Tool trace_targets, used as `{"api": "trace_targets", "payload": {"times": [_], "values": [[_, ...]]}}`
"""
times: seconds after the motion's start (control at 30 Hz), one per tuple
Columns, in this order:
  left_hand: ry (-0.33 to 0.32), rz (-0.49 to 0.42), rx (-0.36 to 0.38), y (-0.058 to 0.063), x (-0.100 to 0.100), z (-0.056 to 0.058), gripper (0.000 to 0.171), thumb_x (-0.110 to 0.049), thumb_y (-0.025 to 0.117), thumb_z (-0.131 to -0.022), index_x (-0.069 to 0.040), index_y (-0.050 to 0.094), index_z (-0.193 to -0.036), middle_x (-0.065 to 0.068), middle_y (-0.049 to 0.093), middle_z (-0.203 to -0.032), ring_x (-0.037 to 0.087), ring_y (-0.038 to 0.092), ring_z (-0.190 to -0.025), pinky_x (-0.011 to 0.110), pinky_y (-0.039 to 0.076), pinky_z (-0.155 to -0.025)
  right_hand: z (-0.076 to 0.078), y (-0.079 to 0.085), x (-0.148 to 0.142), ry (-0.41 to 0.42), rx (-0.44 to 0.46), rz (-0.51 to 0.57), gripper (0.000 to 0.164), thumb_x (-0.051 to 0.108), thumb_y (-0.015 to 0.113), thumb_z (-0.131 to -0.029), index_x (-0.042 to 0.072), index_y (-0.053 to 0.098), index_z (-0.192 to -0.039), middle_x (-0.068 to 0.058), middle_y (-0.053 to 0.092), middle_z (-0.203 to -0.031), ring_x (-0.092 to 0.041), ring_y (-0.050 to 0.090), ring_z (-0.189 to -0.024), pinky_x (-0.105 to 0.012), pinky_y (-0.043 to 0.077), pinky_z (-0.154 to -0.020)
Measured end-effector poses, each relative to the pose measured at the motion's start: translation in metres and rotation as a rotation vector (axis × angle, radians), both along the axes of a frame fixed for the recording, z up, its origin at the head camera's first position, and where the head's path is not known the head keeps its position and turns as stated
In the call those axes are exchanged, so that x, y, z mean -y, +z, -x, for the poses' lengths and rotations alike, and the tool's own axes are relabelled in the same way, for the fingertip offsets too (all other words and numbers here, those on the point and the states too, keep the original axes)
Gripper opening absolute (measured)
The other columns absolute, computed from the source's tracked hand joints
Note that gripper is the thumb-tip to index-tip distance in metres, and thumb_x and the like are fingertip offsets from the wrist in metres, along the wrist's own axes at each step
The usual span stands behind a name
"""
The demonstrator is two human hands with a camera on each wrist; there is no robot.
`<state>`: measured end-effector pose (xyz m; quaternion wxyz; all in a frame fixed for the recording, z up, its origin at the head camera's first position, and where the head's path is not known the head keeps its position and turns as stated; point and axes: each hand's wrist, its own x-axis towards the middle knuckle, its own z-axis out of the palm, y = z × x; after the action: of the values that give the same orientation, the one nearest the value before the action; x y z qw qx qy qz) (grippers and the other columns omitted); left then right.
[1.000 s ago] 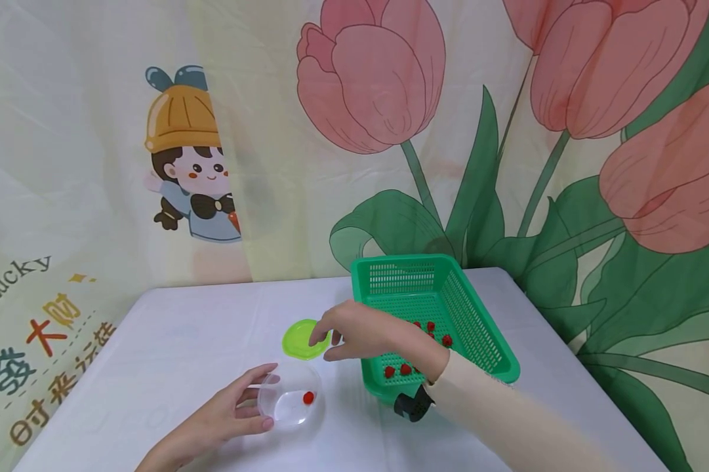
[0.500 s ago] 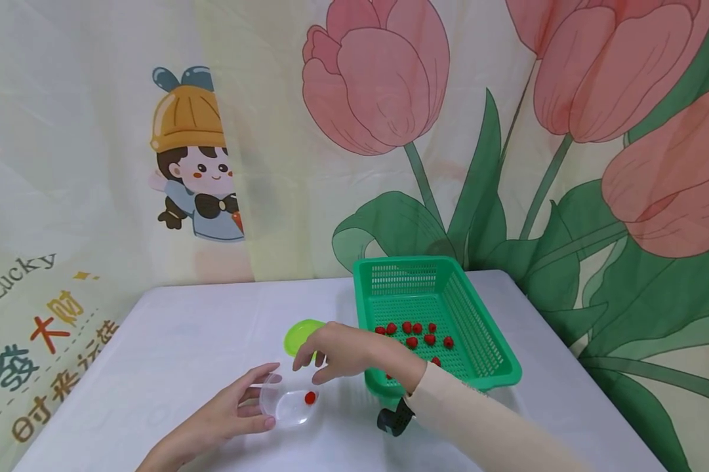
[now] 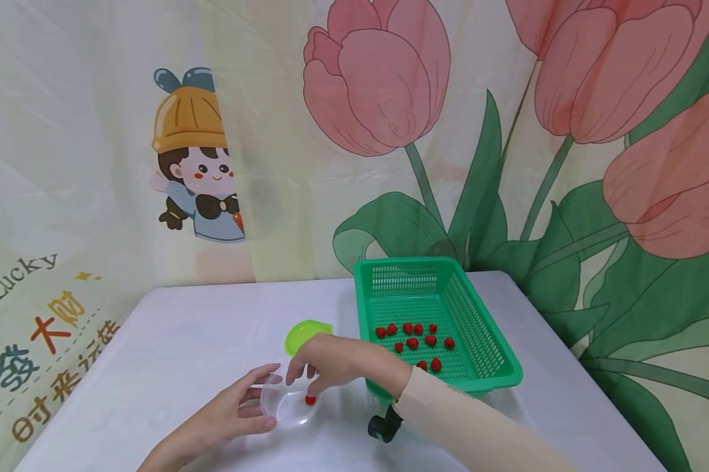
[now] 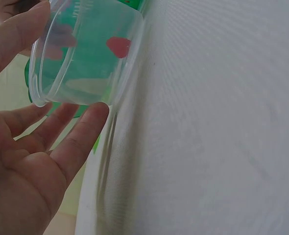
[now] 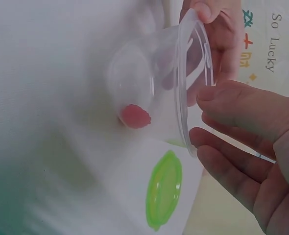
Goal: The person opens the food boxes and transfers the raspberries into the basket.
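A clear plastic tub [image 3: 288, 414] stands on the table with one red raspberry [image 5: 135, 116] at its bottom. My left hand [image 3: 231, 412] holds the tub from the left, thumb on the near side and fingers on the far side. Over the tub's mouth hangs my right hand [image 3: 333, 362], its fingers pointing down and loosely bent. In the right wrist view, its thumb and fingertips are apart at the tub's rim, with nothing visible between them; contact with the rim cannot be told. Behind it lies a lime-green lid [image 3: 302, 336].
A green plastic basket [image 3: 478, 328] stands to the right, with several raspberries [image 3: 412, 343] scattered on its floor. The white-covered table [image 3: 212, 328] meets a curtain [image 3: 271, 216] printed with tulips at the back.
My right hand has moved left and down, from beside the lid to over the tub. More raspberries in the basket have come into sight. The left hand and tub have stayed put.
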<state>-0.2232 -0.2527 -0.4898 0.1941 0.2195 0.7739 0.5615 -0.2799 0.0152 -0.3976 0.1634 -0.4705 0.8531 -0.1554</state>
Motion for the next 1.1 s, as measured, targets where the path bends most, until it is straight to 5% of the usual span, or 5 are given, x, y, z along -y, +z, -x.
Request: {"api": "trace_targets", "payload": {"times": [0.47, 1.1], "values": [[0.004, 0.019, -0.018, 0.001, 0.0, 0.001, 0.087, -0.014, 0.078, -0.097, -0.014, 0.026, -0.167, 0.023, 0.032, -0.166, 0.045, 0.047, -0.144, 0.024, 0.054, -0.101, 0.0, -0.009, 0.011, 0.055, -0.078, -0.09, 0.033, 0.01, 0.088, -0.089, 0.017, 0.08, -0.12, 0.008, 0.077, -0.107, -0.005, 0.068, -0.096, -0.009, 0.049, -0.083], [0.002, 0.021, -0.057, 0.001, 0.0, -0.001, 0.086, -0.014, 0.078, -0.097, -0.012, 0.027, -0.167, 0.022, 0.036, -0.164, 0.046, 0.047, -0.144, 0.025, 0.053, -0.103, -0.005, -0.015, 0.033, 0.001, -0.119, -0.316, 0.027, 0.018, 0.086, -0.092, 0.029, 0.08, -0.116, 0.015, 0.075, -0.114, 0.001, 0.063, -0.099, -0.014, 0.051, -0.09]]}}
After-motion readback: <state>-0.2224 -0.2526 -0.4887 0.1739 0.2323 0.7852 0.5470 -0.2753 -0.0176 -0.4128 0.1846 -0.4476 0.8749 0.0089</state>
